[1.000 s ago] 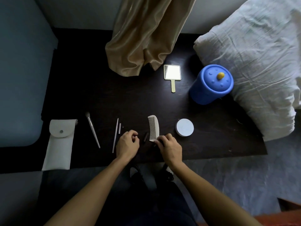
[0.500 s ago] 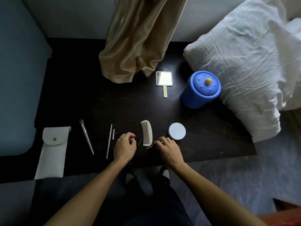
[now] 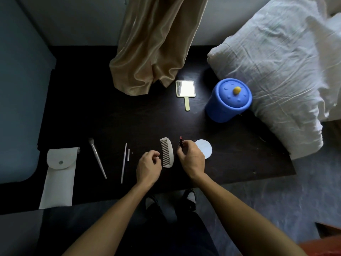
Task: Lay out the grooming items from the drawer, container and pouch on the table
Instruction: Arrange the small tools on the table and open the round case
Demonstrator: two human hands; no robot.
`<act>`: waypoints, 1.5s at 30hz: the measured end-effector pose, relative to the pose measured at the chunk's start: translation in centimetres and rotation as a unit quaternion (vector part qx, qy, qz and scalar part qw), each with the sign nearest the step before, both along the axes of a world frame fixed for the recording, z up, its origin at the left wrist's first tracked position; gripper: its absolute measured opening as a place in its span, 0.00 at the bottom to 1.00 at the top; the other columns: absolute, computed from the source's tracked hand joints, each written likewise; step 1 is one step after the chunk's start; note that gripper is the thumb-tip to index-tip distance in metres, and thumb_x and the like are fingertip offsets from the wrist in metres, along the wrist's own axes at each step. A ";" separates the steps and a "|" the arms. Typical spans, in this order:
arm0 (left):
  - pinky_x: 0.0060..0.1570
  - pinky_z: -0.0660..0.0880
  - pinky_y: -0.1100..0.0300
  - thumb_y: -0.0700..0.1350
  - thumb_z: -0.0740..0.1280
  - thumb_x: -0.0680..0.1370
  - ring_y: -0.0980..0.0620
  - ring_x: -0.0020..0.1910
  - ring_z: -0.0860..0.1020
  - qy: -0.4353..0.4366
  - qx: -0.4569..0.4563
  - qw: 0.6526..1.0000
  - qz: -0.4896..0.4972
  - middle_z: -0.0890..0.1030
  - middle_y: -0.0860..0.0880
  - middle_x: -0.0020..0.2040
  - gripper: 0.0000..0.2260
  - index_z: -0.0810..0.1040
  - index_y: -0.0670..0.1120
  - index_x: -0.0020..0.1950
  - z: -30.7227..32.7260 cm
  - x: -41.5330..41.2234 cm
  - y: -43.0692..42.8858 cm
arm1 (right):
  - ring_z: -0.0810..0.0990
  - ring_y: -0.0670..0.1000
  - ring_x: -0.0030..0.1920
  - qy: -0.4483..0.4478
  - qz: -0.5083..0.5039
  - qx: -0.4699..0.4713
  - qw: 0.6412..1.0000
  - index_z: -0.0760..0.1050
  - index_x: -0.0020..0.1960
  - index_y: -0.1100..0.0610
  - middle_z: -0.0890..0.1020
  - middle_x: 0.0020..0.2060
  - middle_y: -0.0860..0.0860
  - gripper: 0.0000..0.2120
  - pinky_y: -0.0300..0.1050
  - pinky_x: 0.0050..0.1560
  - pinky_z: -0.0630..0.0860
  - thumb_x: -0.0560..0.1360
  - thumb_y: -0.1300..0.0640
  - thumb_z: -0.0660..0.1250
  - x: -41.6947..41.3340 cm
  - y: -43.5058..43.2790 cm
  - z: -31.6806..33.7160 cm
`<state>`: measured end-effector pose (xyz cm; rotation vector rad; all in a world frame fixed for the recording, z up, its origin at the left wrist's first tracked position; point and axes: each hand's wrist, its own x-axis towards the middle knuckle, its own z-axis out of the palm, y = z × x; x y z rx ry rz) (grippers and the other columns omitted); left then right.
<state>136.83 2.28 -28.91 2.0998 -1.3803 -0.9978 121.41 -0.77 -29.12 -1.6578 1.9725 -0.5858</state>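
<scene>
Lipstick, perhaps, between comb, compact

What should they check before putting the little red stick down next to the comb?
1. Red stick held: ok. The right hand pinches its lower end.
2. Free spot: ok. Bare dark table shows between the comb and the white round lid, but the gap is narrow.
3. Left hand out of the way: ok. It sits on the comb's other side, loosely curled.
4. Left hand empty: cannot tell; the curled fingers hide the palm.
5. Stick capped: cannot tell; too small and dark.
6. Row kept tidy: ok. Brush, thin pencil and comb lie side by side, apart.
</scene>
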 end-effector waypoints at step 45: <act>0.44 0.74 0.61 0.42 0.63 0.76 0.56 0.45 0.76 0.003 0.011 0.999 -0.035 0.78 0.54 0.47 0.07 0.79 0.50 0.51 -0.1 -1.1 -0.1 | 0.82 0.54 0.48 0.066 -0.006 0.109 0.992 0.80 0.54 0.52 0.85 0.47 0.51 0.11 0.46 0.45 0.75 0.77 0.48 0.66 0.1 0.6 -0.6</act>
